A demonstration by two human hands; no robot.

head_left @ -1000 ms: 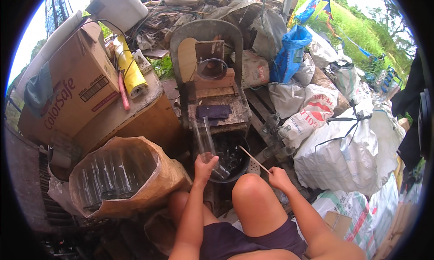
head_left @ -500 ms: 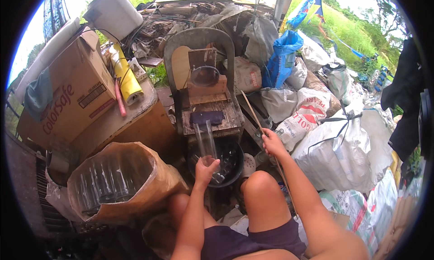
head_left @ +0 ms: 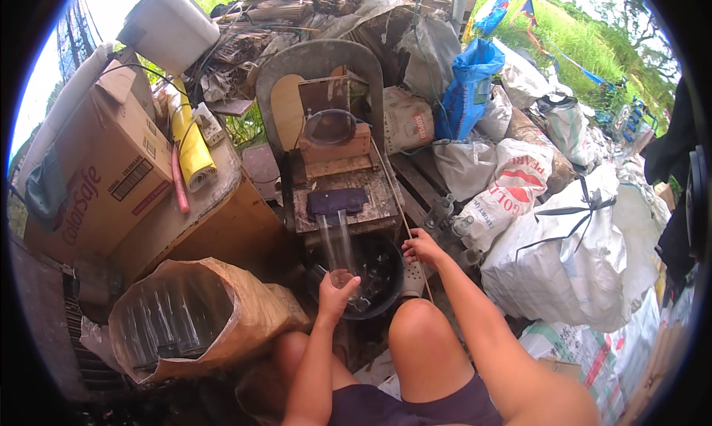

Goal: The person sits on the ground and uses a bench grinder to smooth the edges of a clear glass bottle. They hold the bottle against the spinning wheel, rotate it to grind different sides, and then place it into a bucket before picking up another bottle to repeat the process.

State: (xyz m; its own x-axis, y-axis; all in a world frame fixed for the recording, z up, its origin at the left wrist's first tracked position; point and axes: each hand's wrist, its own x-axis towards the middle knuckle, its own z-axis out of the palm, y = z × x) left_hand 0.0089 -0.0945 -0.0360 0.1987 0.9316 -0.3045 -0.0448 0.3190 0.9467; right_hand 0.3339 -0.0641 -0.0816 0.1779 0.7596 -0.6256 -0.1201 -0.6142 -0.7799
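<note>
My left hand (head_left: 339,294) is closed round the near end of a clear, hollow cylinder (head_left: 337,240). Its far end rests by a folded dark cloth (head_left: 337,200) on a stained wooden board. Below the cylinder stands a black basin (head_left: 395,286) holding clear glass-like pieces. To the right, my right hand (head_left: 421,248) pinches a long thin stick (head_left: 391,175), which slants from beside the wooden block (head_left: 337,146) down past my knee. A round, dark-rimmed glassy disc (head_left: 331,127) leans upright against that block.
At left, a brown paper sack (head_left: 256,315) holds several clear cylinders. Behind it are a cardboard box (head_left: 104,159) and a yellow roll (head_left: 189,133) on a wooden cabinet. A chair back (head_left: 268,70) rises behind the block. White sacks (head_left: 560,248) and a blue bag (head_left: 469,85) crowd the right.
My right hand has moved left and lower with the stick, whose far end now lies closer to the wooden block. My left hand still holds the cylinder near the cloth. The view has shifted slightly.
</note>
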